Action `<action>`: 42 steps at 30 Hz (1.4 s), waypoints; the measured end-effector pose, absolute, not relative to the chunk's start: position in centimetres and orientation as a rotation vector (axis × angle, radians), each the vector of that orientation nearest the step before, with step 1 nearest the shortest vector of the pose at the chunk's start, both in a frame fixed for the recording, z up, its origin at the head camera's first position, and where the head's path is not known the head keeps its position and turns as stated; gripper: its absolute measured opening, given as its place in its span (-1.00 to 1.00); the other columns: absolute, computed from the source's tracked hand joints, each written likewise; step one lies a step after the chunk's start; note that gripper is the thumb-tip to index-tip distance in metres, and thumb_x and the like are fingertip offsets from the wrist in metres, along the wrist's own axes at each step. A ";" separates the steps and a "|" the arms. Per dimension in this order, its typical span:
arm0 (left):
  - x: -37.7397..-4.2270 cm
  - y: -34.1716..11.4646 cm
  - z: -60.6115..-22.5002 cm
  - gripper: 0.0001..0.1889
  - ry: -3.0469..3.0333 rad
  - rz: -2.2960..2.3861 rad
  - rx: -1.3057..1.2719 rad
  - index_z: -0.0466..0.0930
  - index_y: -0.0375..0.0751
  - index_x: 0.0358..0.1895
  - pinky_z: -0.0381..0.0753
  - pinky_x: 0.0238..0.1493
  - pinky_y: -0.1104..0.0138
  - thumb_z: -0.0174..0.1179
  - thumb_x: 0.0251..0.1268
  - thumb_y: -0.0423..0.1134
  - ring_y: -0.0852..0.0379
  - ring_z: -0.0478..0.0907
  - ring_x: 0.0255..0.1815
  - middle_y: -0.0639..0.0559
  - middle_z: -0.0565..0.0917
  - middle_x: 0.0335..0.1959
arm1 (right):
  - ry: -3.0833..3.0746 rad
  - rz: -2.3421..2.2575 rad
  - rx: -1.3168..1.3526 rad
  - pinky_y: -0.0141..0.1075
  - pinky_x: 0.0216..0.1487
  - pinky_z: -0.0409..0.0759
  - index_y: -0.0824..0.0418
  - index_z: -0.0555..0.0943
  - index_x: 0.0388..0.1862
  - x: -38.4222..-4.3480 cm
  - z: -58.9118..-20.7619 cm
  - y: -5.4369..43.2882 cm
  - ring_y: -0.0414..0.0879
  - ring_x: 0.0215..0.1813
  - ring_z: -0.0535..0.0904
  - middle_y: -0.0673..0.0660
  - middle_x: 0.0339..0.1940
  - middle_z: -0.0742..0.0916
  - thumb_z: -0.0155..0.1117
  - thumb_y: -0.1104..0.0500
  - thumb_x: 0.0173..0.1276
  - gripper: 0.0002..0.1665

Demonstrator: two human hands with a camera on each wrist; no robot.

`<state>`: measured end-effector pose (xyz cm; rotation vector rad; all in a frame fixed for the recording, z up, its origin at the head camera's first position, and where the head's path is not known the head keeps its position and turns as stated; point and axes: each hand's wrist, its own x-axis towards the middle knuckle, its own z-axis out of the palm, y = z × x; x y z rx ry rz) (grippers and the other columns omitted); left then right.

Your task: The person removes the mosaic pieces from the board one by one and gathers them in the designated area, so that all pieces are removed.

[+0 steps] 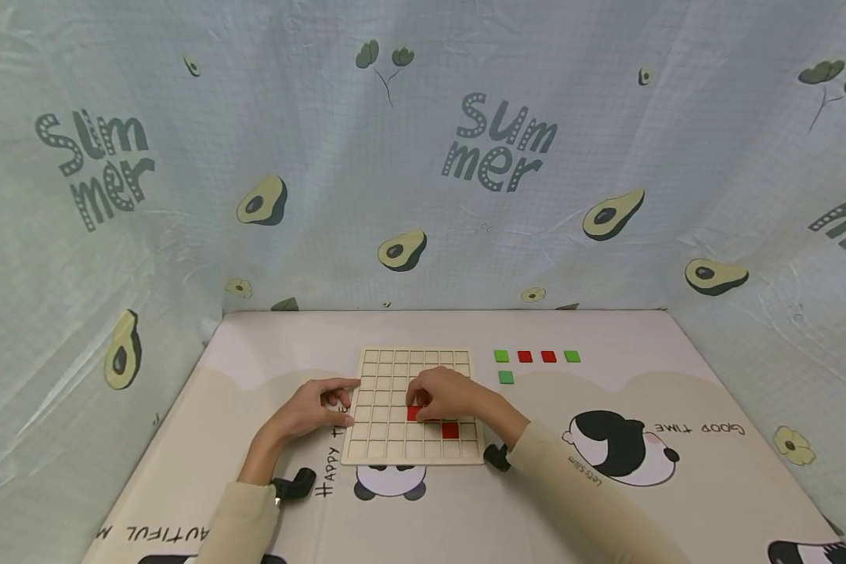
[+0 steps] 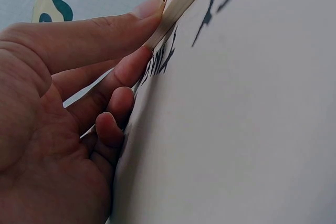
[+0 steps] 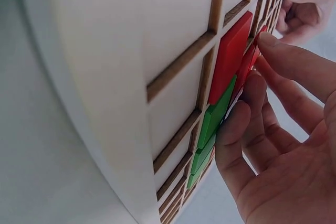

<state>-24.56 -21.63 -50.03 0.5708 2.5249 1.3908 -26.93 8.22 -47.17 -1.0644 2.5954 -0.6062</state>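
Right hand point(image 1: 446, 392): thumb and fingertips nearly closed, pinching a red tile point(image 1: 413, 413) over the middle of the wooden grid board point(image 1: 382, 448). Whether the tile sits fully down in its cell I cannot tell; my fingers cover part of it.

Just beside the grip, a second red tile point(image 1: 450, 430) lies in a cell nearer my right sleeve. The right wrist view also shows green tiles point(image 3: 215, 113) on the grid, close by my fingers; from above, my hand hides them.

Left hand point(image 1: 317, 407): thumb and index spread apart, their tips touching the board's left edge, other fingers loosely bent. No tile in it.

Right of the board, loose on the cloth: a row of four, running green point(image 1: 501, 356), red, red, green, with one more green piece point(image 1: 506, 377) just on my side of the first.

Further out: black wrist devices at both cuffs, beige sleeves point(image 1: 578, 486). Tablecloth point(image 1: 536, 517) printed with a panda and a dog; beyond it, a pale curtain point(image 1: 324, 141) with avocados and "summer" lettering.
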 end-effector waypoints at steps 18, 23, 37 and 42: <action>-24.6 -21.6 -50.1 -0.28 2.528 1.394 0.580 0.51 -0.48 0.34 0.38 -0.23 0.42 0.53 0.05 -0.36 0.14 0.40 -0.27 -0.14 0.64 -0.23 | 2.619 -0.587 -1.013 -0.41 -0.18 0.49 0.01 0.75 -0.13 -26.6 -47.2 8.0 -0.26 -0.26 0.49 -0.14 -0.35 0.63 0.51 0.13 0.30 -0.82; -24.6 -21.6 -50.2 -0.28 2.530 1.393 0.577 0.51 -0.48 0.34 0.38 -0.23 0.41 0.53 0.05 -0.36 0.13 0.40 -0.27 -0.13 0.64 -0.23 | 2.623 -0.582 -1.028 -0.41 -0.18 0.49 0.00 0.73 -0.16 -26.6 -47.1 8.0 -0.26 -0.26 0.49 -0.14 -0.34 0.63 0.52 0.12 0.30 -0.84; -24.8 -21.7 -50.0 -0.28 2.518 1.400 0.573 0.51 -0.49 0.34 0.40 -0.23 0.41 0.52 0.04 -0.38 0.11 0.41 -0.28 -0.15 0.64 -0.23 | 2.630 -0.588 -1.061 -0.39 -0.17 0.52 -0.05 0.67 -0.16 -26.5 -47.3 8.0 -0.26 -0.24 0.52 -0.14 -0.31 0.65 0.47 0.16 0.31 -0.81; -24.8 -21.7 -50.2 -0.28 2.513 1.404 0.579 0.51 -0.49 0.34 0.39 -0.24 0.41 0.53 0.04 -0.38 0.12 0.41 -0.28 -0.16 0.64 -0.23 | 2.620 -0.595 -1.063 -0.39 -0.15 0.53 -0.07 0.68 -0.14 -26.5 -47.1 8.1 -0.25 -0.22 0.52 -0.14 -0.31 0.66 0.45 0.17 0.32 -0.81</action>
